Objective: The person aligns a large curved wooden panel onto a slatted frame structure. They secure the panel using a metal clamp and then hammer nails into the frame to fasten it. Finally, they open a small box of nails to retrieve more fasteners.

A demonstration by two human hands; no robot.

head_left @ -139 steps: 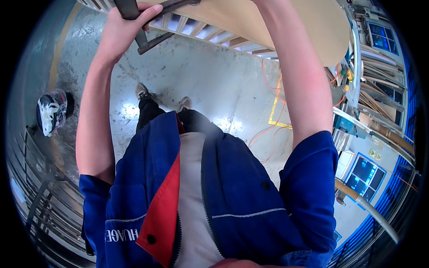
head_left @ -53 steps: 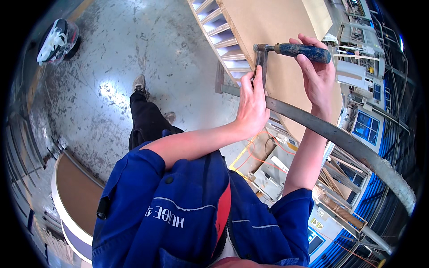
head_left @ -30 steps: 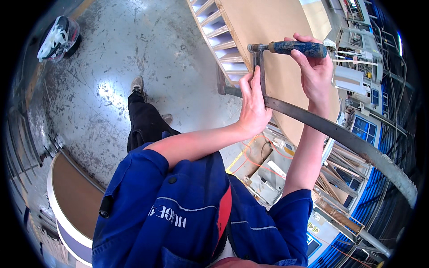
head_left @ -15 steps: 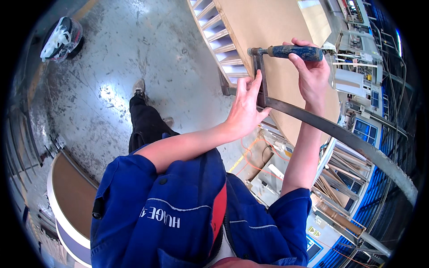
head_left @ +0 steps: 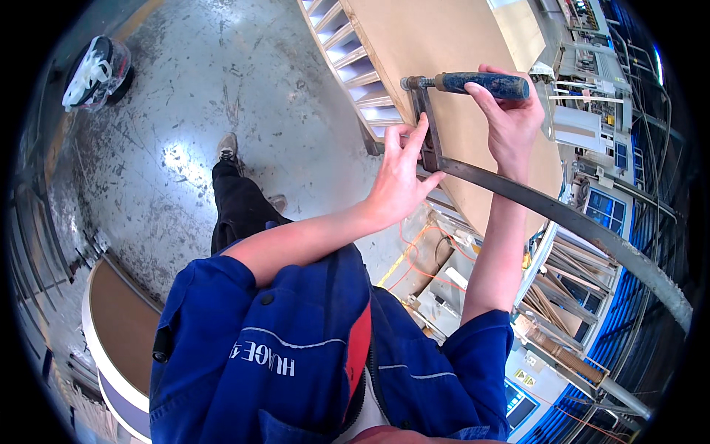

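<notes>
Clamp [head_left: 510, 189] sits at the slatted edge of the tan panel [head_left: 444, 37], right hand [head_left: 515, 126] gripping its blue handle [head_left: 484, 83], left hand [head_left: 398, 181] half-open against its arm [head_left: 432, 132]; adjustment seems in hand, calling next for steady turning.

A clamp [head_left: 553, 210] and wood strips [head_left: 549, 305] show a workshop.

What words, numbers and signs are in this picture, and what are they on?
White lettering on the blue jacket: upside down here; I won't copy it out.
Two yellow triangle signs on a pale panel: their marks are too small to read.
Clamp: no lettering I can make out.
</notes>
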